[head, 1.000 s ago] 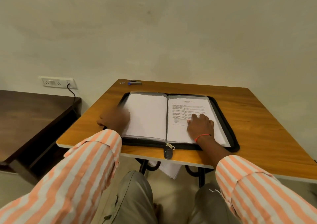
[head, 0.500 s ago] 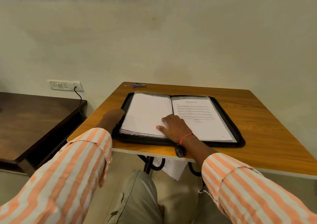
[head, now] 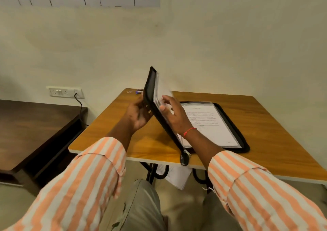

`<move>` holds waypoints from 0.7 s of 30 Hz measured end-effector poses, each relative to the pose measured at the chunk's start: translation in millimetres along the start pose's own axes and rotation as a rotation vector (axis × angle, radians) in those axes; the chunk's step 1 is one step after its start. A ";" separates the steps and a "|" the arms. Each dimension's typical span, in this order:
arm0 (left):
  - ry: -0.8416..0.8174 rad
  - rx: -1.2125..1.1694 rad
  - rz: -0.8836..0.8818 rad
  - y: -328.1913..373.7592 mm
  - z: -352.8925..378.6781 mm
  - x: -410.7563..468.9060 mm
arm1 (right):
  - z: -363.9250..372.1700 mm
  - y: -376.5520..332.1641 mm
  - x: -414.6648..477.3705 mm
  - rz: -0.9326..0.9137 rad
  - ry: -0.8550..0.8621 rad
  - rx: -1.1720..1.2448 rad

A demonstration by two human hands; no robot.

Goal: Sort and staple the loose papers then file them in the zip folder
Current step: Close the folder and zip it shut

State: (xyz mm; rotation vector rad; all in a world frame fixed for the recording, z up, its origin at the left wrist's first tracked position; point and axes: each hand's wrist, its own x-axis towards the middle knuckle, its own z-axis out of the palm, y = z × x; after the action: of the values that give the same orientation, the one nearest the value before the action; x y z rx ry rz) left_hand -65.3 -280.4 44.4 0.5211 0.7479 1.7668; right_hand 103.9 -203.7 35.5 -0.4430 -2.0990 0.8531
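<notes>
Cream wall behind a wooden table with an orange-brown top, seen from a head-worn camera looking forward and down. Black zip folder lies open on the table; its right half rests flat and carries a printed sheet face up; its left cover stands steeply tilted off the table, hinged at the spine, with its far corner highest. Left hand is on the outer side of this cover, fingers curled against its edge and gripping it. Right hand is on the inner side, fingers spread and nearly straight, touching the blurred white pages inside the cover; it grips nothing; a red thread circles its wrist. Zip pull hangs over the near table edge at the foot of the spine. Small blue object sits at the far left corner of the table, partly hidden by the cover; what it is cannot be told. White sheets show below the table, between its black legs. Both forearms wear orange-and-white striped sleeves. Wall socket with a black cable is mounted to the left, above a dark wooden table standing apart from the first.
</notes>
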 end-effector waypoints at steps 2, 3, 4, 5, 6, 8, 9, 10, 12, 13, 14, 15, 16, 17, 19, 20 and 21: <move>-0.117 0.005 0.031 -22.0 23.2 7.6 | -13.8 -0.5 2.5 0.004 0.084 0.071; -0.175 0.055 0.062 -30.1 35.1 10.6 | -19.8 -0.2 2.6 0.012 0.127 0.112; -0.215 0.127 0.093 -39.4 48.3 12.9 | -29.3 2.5 0.9 0.024 0.188 0.152; -0.237 0.212 0.109 -48.0 60.0 13.6 | -40.0 5.9 -2.4 0.041 0.262 0.193; -0.243 0.325 0.119 -54.5 66.7 16.4 | -50.2 9.7 -5.0 0.063 0.338 0.233; -0.241 0.620 0.123 -69.6 77.4 19.8 | -74.6 15.3 -14.5 0.113 0.471 0.298; -0.241 0.766 0.117 -78.9 78.4 20.6 | -86.4 17.2 -21.8 0.136 0.535 0.324; -0.241 0.882 0.106 -87.6 77.4 21.8 | -98.0 21.0 -28.3 0.166 0.604 0.349; -0.241 1.039 0.093 -104.3 71.0 22.0 | -119.8 26.1 -46.8 0.274 0.744 0.405; -0.231 1.101 0.094 -110.2 67.1 21.9 | -130.1 32.7 -55.4 0.340 0.800 0.418; -0.209 1.156 0.090 -115.6 62.5 22.5 | -140.5 40.5 -64.9 0.397 0.839 0.418; -0.190 1.206 0.080 -117.9 58.1 22.6 | -149.3 47.6 -72.5 0.452 0.862 0.377; -0.171 1.239 0.068 -119.8 53.2 21.8 | -156.0 55.3 -80.2 0.490 0.864 0.301; -0.151 1.257 0.059 -120.7 49.2 20.4 | -161.2 61.9 -86.8 0.518 0.851 0.208; -0.110 1.279 0.058 -121.4 41.4 16.5 | -167.5 71.6 -98.1 0.573 0.806 0.035; -0.099 1.292 0.063 -121.8 37.8 15.2 | -170.1 75.9 -102.6 0.618 0.776 -0.035; -0.103 1.308 0.069 -121.9 35.2 13.0 | -172.6 80.0 -106.6 0.666 0.744 -0.096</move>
State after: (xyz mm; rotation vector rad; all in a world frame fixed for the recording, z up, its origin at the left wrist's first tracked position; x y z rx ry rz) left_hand 36.4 -234.8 -17.5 1.4715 1.7866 1.0807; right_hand 307.1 -134.7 -3.2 -1.3299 -1.2960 0.7734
